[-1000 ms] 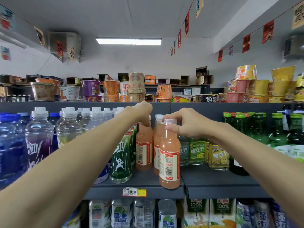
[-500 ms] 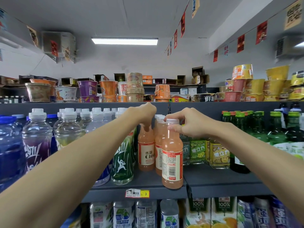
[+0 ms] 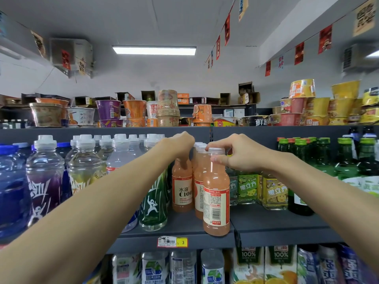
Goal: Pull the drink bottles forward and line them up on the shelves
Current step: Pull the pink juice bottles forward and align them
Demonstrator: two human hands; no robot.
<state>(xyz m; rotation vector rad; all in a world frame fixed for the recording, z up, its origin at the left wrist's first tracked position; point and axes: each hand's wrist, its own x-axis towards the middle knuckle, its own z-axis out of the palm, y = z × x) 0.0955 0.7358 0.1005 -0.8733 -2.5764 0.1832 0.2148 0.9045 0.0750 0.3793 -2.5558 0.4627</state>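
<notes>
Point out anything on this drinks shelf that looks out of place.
The front pink drink bottle, pinched at the top by the right hand, shows its barcode side. The pink bottle under the left hand shows its C100 front and stands farther back. They are not lined up.

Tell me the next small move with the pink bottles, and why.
Probably the left hand should draw the back pink bottle it grips forward to the shelf edge: it stands well behind the front pink bottle, which the right hand pinches by the cap at the lip.
</notes>
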